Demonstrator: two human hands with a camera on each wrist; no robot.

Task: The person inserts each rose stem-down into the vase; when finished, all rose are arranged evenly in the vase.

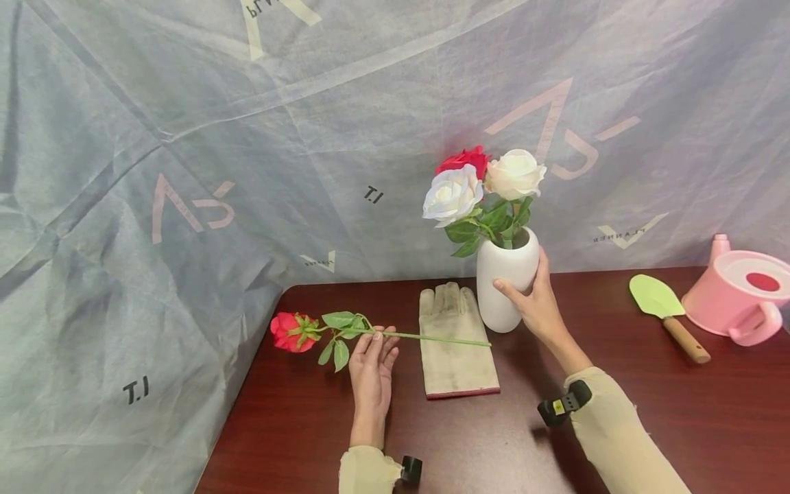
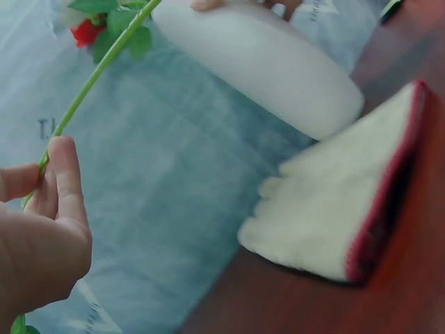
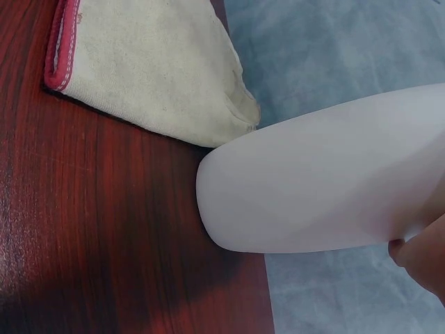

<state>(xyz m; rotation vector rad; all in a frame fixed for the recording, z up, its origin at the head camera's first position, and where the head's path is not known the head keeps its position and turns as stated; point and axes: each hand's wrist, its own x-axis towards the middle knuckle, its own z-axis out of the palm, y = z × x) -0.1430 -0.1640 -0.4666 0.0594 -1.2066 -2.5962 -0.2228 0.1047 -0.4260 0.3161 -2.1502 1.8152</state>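
Observation:
My left hand (image 1: 373, 367) pinches the green stem of a red rose (image 1: 293, 332) between thumb and fingers. The bloom points left, and the bare stem end reaches right over a work glove (image 1: 459, 370). In the left wrist view the stem (image 2: 97, 73) runs up past the fingers toward the vase. My right hand (image 1: 543, 309) grips the white vase (image 1: 503, 288) round its right side, thumb across the front. The vase stands on the table and holds two whitish roses (image 1: 517, 174) and another red rose (image 1: 464, 161) with green leaves.
The cream glove with red trim lies flat beside the vase base. On the right are a small trowel (image 1: 657, 296) with a light green blade and wooden handle, and a pink watering can (image 1: 728, 295). A grey printed cloth (image 1: 370, 137) hangs behind the dark red-brown table (image 1: 469, 446).

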